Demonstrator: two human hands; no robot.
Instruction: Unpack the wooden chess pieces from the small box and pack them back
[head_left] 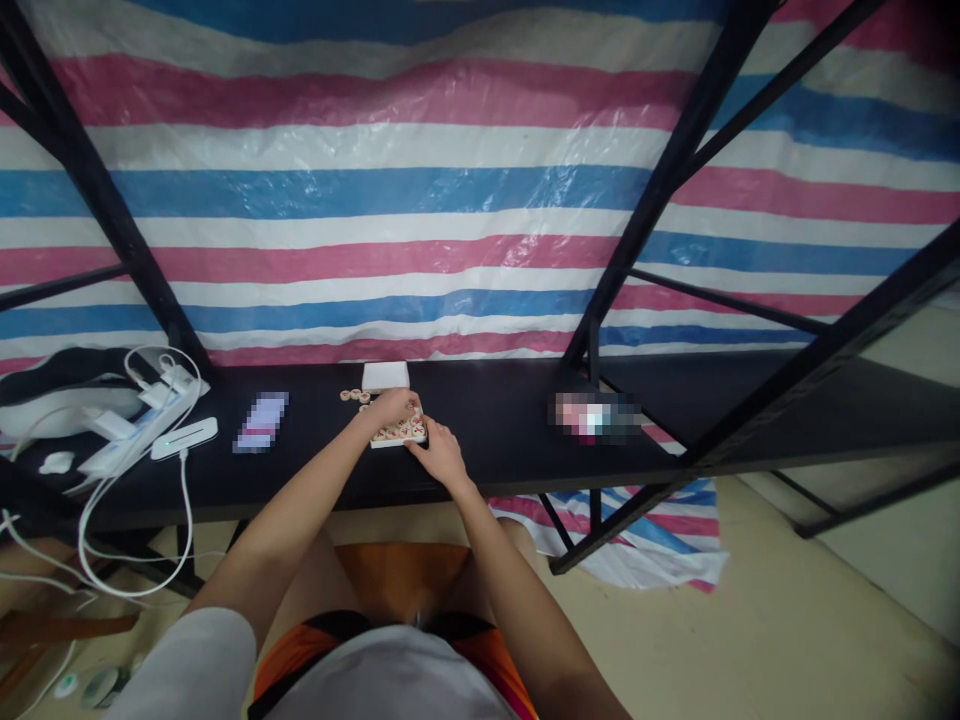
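A small white box (397, 442) full of round chess pieces (399, 430) with red markings lies on the black tabletop in front of me. My left hand (393, 406) reaches over the box's back part with its fingers bent together; what they pinch, if anything, is too small to make out. Around the box's right front corner my right hand (442, 456) is closed, thumb along the near edge. Behind the box rests its white lid (385, 376). A short row of loose round pieces (355, 395) sits left of the lid, and my left hand partly hides another piece.
To the left are a blurred phone (261, 422), a white device (184, 438) on a cable and a power strip (142, 430) with plugs. A blurred item (594, 415) lies at the right, near the black metal frame (637, 240). Striped plastic sheeting (390, 190) hangs behind.
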